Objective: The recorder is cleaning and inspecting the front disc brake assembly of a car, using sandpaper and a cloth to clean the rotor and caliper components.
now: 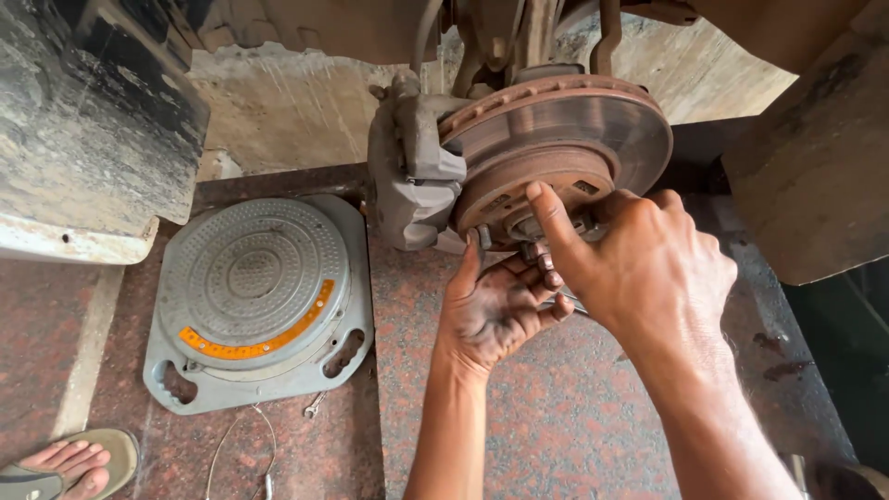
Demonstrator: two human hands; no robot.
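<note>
Landmark: rusty round steel brake disc [565,130], ribbed at its vented edge, face worn smooth and brown, mounted on the car's hub.

Right hand [639,268] lies over the lower front of the disc, at the rusted hub centre [519,199]. Index finger extended flat against the hub face; the other fingers curl around something small at the hub; cannot tell what the grip pinches, as the hand hides it.

Left hand [495,306], palm up and blackened with grease, sits just below the disc, touching the right hand. Thumb raised toward the hub, fingers curled loosely; whether they clamp anything cannot be told.

Grey cast-metal brake caliper [412,176], rough and dusty, clasps the disc's left edge.

Left of and below the disc: a grey round ridged turnplate with an orange scale band [255,306], flat on the speckled reddish stone floor [556,417]. A thin wire loop [243,449] lies under it. Far lower left of the disc, toes in a tan sandal [79,460].
</note>
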